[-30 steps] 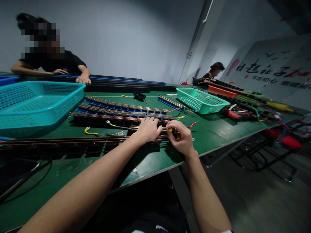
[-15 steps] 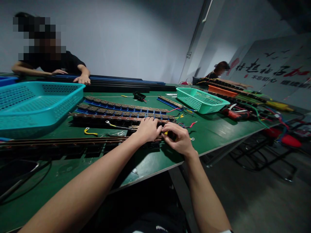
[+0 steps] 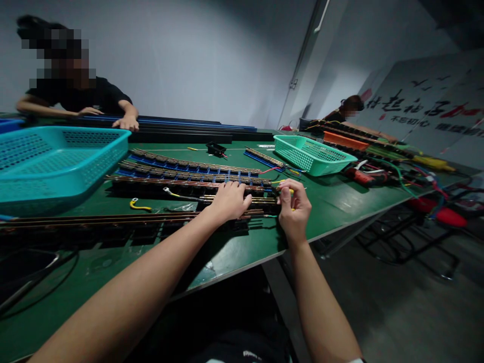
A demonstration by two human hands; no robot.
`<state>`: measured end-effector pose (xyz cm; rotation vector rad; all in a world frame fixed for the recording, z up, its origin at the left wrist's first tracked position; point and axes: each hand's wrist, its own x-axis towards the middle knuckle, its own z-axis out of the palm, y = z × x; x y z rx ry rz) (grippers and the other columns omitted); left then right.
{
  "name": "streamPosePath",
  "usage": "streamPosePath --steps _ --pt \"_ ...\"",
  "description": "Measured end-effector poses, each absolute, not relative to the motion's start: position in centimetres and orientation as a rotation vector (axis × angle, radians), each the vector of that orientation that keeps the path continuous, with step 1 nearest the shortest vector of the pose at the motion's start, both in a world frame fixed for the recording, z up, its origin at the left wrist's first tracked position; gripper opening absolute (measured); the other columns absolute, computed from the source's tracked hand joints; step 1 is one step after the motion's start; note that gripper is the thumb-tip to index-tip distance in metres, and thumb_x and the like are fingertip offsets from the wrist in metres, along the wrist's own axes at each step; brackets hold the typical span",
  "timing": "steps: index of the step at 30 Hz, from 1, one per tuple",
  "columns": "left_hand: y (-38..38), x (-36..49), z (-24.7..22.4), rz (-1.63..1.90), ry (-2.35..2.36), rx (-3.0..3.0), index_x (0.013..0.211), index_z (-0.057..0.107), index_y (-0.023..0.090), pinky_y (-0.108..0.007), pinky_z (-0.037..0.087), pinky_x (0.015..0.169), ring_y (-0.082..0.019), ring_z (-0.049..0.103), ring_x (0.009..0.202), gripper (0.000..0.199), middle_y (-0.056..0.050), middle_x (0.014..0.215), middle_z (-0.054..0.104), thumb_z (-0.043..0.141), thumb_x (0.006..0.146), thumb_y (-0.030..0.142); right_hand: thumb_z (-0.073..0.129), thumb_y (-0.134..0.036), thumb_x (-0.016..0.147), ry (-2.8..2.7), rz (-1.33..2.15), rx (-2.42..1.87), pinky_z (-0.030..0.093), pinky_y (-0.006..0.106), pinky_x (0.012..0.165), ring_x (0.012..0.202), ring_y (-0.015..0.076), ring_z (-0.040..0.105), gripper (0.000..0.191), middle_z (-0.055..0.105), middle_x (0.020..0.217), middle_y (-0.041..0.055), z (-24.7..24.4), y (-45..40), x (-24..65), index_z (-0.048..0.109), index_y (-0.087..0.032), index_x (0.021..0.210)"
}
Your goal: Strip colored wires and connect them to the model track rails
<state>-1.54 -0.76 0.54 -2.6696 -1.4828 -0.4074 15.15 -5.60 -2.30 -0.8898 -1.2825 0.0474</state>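
My left hand (image 3: 229,200) lies across a short black track section with copper-coloured rails (image 3: 260,200), fingers spread over it and thumb apart. At the right end of that section, my right hand (image 3: 295,207) is closed in a pinch. Bits of yellow wire (image 3: 291,191) show between its fingers; the rest of the wire is hidden by the hand. A green-and-white wire end (image 3: 269,216) lies just left of my right hand. Left of my left hand are a black lead with a ring terminal (image 3: 174,193) and a loose yellow lead (image 3: 139,205).
Longer copper-railed track (image 3: 94,222) runs along the near left; blue-based tracks (image 3: 189,165) lie behind. A turquoise basket (image 3: 121,143) and a green basket (image 3: 315,164) flank them. A red-handled tool (image 3: 365,177) is at right. Co-workers (image 3: 102,96) sit beyond the green table (image 3: 340,201).
My right hand has shifted right and slightly up, away from my left hand, with the yellow wire. My left hand stays on the track section, its thumb now clear of my right fingers.
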Motion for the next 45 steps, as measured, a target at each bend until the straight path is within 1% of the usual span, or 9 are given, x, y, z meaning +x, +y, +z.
streamPosePath --steps 4,10,21,28,35,38,41,43,45 --pt "-0.8 -1.5 0.5 -0.401 -1.484 -2.671 0.122 0.062 0.012 -0.044 0.042 0.104 -0.031 0.059 0.120 0.043 -0.017 0.127 0.066 0.038 0.101 0.040 0.057 -0.044 0.096 -1.132 0.111 -0.857 0.044 0.024 0.053 0.057 0.0072 0.049 0.024 0.060 0.094 0.0012 -1.9 -5.6 14.8 0.059 -0.021 0.092" --pt "-0.7 -1.6 0.5 -0.429 -1.485 -2.674 0.119 0.063 0.013 -0.045 0.043 0.103 -0.031 0.059 0.120 0.040 -0.017 0.126 0.066 0.038 0.100 0.040 0.058 -0.053 0.094 -1.026 0.114 -0.911 0.044 0.024 0.051 0.053 0.0067 0.050 0.032 0.060 0.089 0.0000 -1.6 -5.5 14.9 0.059 -0.021 0.091" --pt "-0.6 -1.6 0.3 -0.434 -1.476 -2.671 0.119 0.063 0.014 -0.044 0.043 0.102 -0.031 0.060 0.119 0.040 -0.016 0.125 0.067 0.039 0.100 0.040 0.058 -0.056 0.093 -0.890 0.108 -0.896 0.047 0.020 0.048 0.055 0.0056 0.050 0.035 0.060 0.090 0.0004 -1.6 -5.1 15.4 0.059 -0.020 0.089" --pt "-0.7 -1.6 0.4 -0.427 -1.480 -2.677 0.118 0.064 0.013 -0.044 0.043 0.102 -0.032 0.060 0.118 0.041 -0.017 0.124 0.067 0.039 0.100 0.040 0.058 -0.057 0.092 -0.813 0.121 -0.891 0.047 0.020 0.046 0.058 0.0066 0.051 0.037 0.060 0.091 0.0015 -1.5 -4.9 15.7 0.060 -0.021 0.099" --pt "-0.8 -1.6 0.6 -0.400 -1.486 -2.674 0.119 0.063 0.013 -0.044 0.042 0.103 -0.032 0.059 0.120 0.042 -0.017 0.126 0.066 0.038 0.101 0.040 0.060 -0.057 0.090 -0.747 0.096 -0.924 0.048 0.020 0.051 0.061 0.0054 0.053 0.038 0.059 0.099 0.0021 -1.8 -5.1 16.2 0.065 -0.019 0.091" --pt "-0.8 -1.6 0.6 -0.392 -1.483 -2.676 0.120 0.063 0.013 -0.044 0.042 0.103 -0.032 0.059 0.119 0.042 -0.017 0.126 0.066 0.037 0.101 0.040 0.061 -0.056 0.090 -0.796 0.057 -0.925 0.046 0.020 0.054 0.061 0.0067 0.052 0.037 0.056 0.081 -0.0014 -1.8 -5.4 16.1 0.067 -0.019 0.090" --pt "-0.8 -1.6 0.6 -0.387 -1.482 -2.675 0.121 0.062 0.014 -0.044 0.042 0.104 -0.031 0.058 0.120 0.042 -0.016 0.126 0.066 0.038 0.101 0.041 0.060 -0.054 0.091 -0.871 0.245 -0.838 0.040 0.020 0.048 0.047 0.0072 0.046 0.034 0.044 0.056 -0.0087 -1.5 -5.6 15.8 0.063 -0.020 0.095" --pt "-0.8 -1.6 0.6 -0.384 -1.481 -2.672 0.120 0.062 0.014 -0.044 0.042 0.104 -0.031 0.058 0.120 0.042 -0.016 0.126 0.066 0.037 0.101 0.041 0.063 -0.054 0.090 -0.904 0.339 -0.792 0.034 0.019 0.042 0.042 0.0065 0.044 0.034 0.048 0.055 -0.0089 -1.3 -5.7 15.7 0.060 -0.021 0.097" --pt "-0.7 -1.6 0.5 -0.383 -1.481 -2.674 0.120 0.062 0.013 -0.044 0.042 0.105 -0.031 0.058 0.120 0.042 -0.016 0.126 0.066 0.037 0.101 0.040 0.067 -0.053 0.088 -0.928 0.360 -0.769 0.029 0.019 0.039 0.040 0.0045 0.041 0.036 0.057 0.064 -0.0065 -1.1 -5.8 15.8 0.060 -0.021 0.102"
